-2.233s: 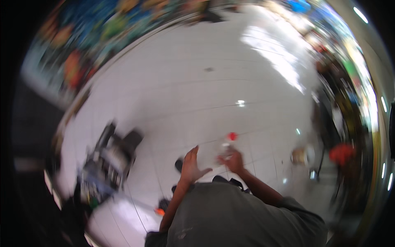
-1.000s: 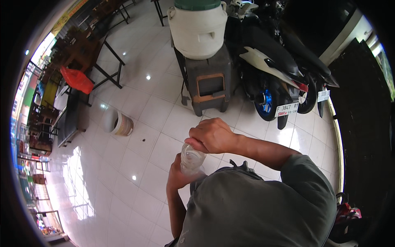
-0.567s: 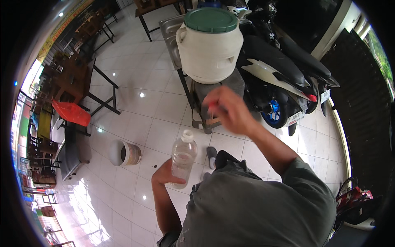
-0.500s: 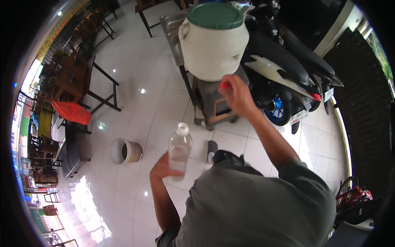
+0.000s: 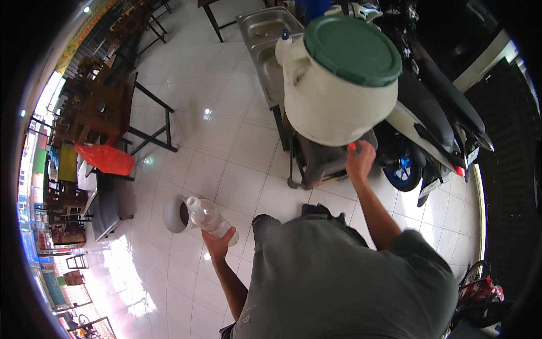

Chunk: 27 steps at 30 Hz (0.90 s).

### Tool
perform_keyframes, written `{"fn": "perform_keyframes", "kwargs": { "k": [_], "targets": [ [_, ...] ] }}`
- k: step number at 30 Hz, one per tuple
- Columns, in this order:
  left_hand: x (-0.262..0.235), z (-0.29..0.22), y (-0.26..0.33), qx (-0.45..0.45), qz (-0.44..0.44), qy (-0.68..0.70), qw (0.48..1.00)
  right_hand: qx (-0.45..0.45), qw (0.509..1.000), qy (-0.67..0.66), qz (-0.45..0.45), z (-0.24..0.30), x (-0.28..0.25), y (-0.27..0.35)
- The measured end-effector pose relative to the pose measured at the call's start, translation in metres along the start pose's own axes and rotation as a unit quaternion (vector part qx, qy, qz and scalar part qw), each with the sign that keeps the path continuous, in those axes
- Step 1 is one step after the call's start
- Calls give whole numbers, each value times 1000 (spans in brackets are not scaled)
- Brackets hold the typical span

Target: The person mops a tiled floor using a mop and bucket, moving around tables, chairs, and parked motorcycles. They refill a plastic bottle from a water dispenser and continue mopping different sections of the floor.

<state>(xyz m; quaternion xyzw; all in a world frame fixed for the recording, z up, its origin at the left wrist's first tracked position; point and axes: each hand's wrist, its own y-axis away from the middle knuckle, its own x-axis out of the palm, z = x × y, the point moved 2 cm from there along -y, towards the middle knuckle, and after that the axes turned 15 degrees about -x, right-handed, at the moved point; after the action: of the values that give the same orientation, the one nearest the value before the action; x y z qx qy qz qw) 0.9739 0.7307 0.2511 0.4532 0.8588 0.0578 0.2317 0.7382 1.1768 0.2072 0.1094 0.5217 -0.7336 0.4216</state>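
My left hand (image 5: 218, 245) is wrapped round the lower part of a clear plastic bottle (image 5: 211, 219), which leans to the left. Its pale neck overlaps the bucket (image 5: 174, 214) on the floor in this view; whether they touch I cannot tell. Between the fingertips of my right hand (image 5: 362, 163) is a small red cap (image 5: 352, 146). That hand is at the front edge of a dark grey stand (image 5: 323, 159), just below a big white drum (image 5: 333, 107) with a green lid (image 5: 353, 51).
A steel sink (image 5: 265, 53) with a white bottle with a blue top (image 5: 284, 45) stands behind the drum. Parked motorbikes (image 5: 429, 121) crowd the right. Wooden tables (image 5: 121, 101), a red bag (image 5: 106, 159) and a dark bench (image 5: 105, 209) line the left.
The bottle has swung left and tilted, with its neck now over the bucket in view. My right hand has moved right and down with the red cap. The drum appears nearer.
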Motion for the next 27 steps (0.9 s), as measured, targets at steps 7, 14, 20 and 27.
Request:
{"fn": "perform_keyframes", "kwargs": {
  "k": [7, 14, 20, 27],
  "targets": [
    [78, -27, -150, 101, 74, -150, 981, -88, 973, -124, -176, 174, -53, -135],
    [201, -46, -263, 169, 198, -173, 950, 103, 978, 165, -76, 246, 19, -200],
    [236, -35, -300, 160, 325, -217, 906, 166, 949, 260, -71, 263, 27, -211],
    [245, -2, -324, 168, 363, -213, 891, 121, 951, 253, -131, 248, 11, -208]
  ]
}}
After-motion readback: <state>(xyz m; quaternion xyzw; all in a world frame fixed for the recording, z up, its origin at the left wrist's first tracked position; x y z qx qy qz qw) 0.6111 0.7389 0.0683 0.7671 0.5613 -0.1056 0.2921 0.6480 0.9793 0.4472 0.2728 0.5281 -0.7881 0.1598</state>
